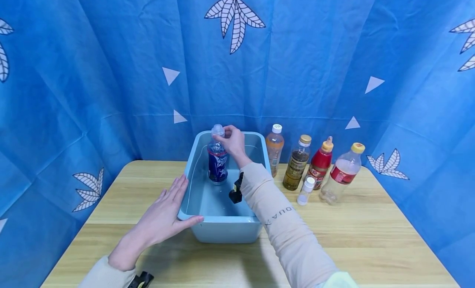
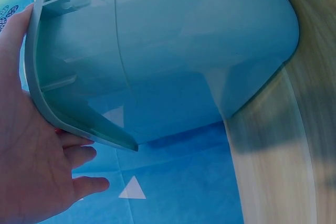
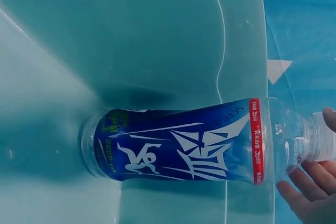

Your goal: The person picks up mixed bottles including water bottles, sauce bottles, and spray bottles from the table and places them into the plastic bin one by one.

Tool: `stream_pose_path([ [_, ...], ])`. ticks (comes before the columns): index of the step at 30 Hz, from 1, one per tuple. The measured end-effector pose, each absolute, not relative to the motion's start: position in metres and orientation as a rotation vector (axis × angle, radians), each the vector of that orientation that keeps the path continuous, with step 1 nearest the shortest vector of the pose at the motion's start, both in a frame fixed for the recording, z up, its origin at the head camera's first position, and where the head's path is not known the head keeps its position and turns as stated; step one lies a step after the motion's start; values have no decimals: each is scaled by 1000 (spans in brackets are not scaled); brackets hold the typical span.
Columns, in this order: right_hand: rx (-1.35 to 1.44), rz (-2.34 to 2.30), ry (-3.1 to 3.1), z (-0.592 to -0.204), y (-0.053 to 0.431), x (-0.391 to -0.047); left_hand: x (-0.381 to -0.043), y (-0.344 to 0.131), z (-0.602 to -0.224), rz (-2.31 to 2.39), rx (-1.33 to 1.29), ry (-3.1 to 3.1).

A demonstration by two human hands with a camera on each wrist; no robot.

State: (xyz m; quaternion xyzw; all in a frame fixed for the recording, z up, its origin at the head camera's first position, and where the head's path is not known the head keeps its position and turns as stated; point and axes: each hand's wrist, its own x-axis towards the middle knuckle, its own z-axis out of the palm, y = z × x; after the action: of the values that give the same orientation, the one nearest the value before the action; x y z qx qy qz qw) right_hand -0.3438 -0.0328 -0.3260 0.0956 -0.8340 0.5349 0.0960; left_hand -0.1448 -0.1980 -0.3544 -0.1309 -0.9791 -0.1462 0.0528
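A clear plastic bottle with a blue label and a translucent cap stands upright inside the light blue bin, towards its left side. My right hand is at the top of this bottle, thumb and fingertips pinching around the cap and neck. From the right wrist view, the bottle's base meets the bin floor, and the fingertips lie by the neck. The left hand rests with straight, spread fingers on the bin's near left corner. In the left wrist view its palm lies against the rim.
Right of the bin stand an orange drink bottle, a dark yellow-brown bottle, a red squeeze bottle, a small white-capped bottle and a clear red-labelled bottle. A blue curtain hangs behind the wooden table.
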Motion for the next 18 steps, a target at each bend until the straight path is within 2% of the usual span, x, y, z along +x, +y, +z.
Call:
stream_pose_path([
  [18, 323, 1525, -2538, -323, -35, -343, -146, -200, -355, -461, -405, -2978],
])
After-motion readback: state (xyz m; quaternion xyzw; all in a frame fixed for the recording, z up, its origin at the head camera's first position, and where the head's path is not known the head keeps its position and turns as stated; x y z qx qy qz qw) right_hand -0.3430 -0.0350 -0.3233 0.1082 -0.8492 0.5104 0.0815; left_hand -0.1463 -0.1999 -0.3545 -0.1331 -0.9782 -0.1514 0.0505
